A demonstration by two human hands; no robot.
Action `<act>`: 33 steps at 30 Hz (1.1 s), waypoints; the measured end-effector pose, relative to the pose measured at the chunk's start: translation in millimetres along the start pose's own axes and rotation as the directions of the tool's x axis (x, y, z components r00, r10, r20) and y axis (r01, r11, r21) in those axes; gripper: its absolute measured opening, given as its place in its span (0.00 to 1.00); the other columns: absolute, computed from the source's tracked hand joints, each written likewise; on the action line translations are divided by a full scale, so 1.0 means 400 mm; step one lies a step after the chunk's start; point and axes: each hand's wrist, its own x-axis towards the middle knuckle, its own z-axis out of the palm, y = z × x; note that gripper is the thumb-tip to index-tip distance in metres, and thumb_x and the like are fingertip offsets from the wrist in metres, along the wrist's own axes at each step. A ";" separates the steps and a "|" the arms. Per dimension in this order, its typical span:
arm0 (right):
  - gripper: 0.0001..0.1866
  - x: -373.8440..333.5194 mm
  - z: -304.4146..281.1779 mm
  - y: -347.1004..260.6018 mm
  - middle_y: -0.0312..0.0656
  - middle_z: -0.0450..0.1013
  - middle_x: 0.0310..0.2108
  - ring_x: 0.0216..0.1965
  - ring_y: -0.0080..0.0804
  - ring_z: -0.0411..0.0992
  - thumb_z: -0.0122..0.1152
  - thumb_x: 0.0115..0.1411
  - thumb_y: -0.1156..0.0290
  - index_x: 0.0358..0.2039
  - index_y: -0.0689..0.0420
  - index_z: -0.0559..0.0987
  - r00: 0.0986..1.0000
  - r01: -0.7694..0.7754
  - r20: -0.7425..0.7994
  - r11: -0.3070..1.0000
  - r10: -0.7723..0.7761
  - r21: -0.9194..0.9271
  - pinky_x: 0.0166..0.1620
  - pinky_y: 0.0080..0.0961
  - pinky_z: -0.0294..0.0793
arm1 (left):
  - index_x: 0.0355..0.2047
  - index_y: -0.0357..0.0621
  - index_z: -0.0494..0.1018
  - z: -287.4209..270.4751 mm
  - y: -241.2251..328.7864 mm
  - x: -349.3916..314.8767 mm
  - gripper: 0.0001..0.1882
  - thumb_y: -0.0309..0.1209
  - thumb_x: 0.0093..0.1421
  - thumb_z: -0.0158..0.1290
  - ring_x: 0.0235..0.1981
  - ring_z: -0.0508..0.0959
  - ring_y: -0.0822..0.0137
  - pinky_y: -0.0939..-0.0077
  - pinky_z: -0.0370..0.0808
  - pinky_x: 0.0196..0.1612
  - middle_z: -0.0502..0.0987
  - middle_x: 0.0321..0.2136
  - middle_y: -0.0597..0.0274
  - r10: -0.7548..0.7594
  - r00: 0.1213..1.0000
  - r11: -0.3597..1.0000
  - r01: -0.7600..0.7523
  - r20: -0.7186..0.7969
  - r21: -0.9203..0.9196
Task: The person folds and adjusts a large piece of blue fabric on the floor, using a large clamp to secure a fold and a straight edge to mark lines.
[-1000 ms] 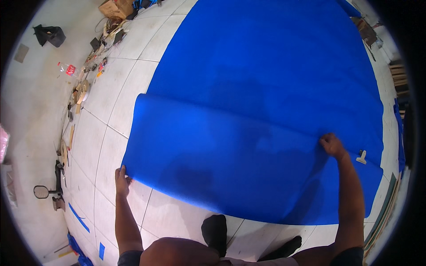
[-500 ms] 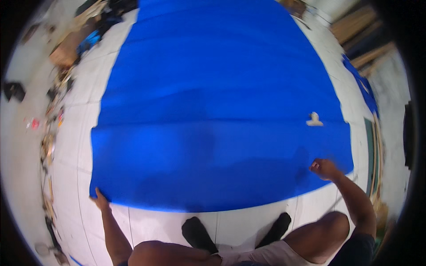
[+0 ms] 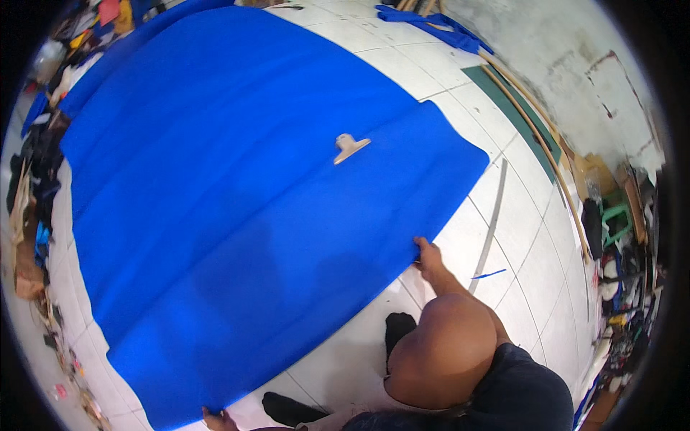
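Note:
A large sheet of blue cloth (image 3: 180, 144) lies spread over the floor, with its near part folded back over the rest. Its near edge runs slantwise in front of me. My left hand (image 3: 219, 419) pinches that edge near the lower left corner, partly cut off by the picture's rim. Farther right along the same edge, my right hand (image 3: 430, 258) grips the cloth, thumb on top and fingers hidden beneath. On the cloth rests a small beige object (image 3: 349, 148) with a wide flat foot and a short knob; its exact kind is unclear.
White tiles (image 3: 517, 237) surround the cloth. A grey strip (image 3: 494, 215) and a blue scrap (image 3: 490, 274) lie to the right. Beyond are a green board (image 3: 514, 108), long wooden sticks (image 3: 539, 136) and a green stool (image 3: 617, 219). Clutter lines both sides.
My view has swung to the right. My right hand, lifted above the cloth before, now holds its near edge. My left hand stays at the cloth's left end.

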 end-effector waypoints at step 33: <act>0.27 0.642 -0.579 -0.430 0.46 0.72 0.26 0.18 0.30 0.69 0.58 0.56 0.57 0.54 0.55 0.68 0.877 0.181 -0.357 0.910 -0.321 -0.373 0.17 0.28 0.68 | 0.47 0.39 0.70 1.477 0.168 -0.026 0.19 0.30 0.56 0.58 0.45 0.70 0.53 0.61 0.68 0.51 0.72 0.42 0.50 -0.121 0.452 0.164 -0.869 0.884 0.467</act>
